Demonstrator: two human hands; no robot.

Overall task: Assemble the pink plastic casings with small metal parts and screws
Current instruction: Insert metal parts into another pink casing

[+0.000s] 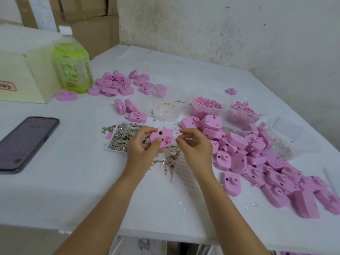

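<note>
pink casing [161,139] sat gripped in the left hand [141,147], right hand [196,147] pinching something too small to tell, with the three o'clock heap [257,155] seemingly awaiting assembly.

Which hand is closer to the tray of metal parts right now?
Left. The left hand, gripping a pink casing, sits at the right edge of the tray; the right hand is farther right, beyond the casing.
</note>
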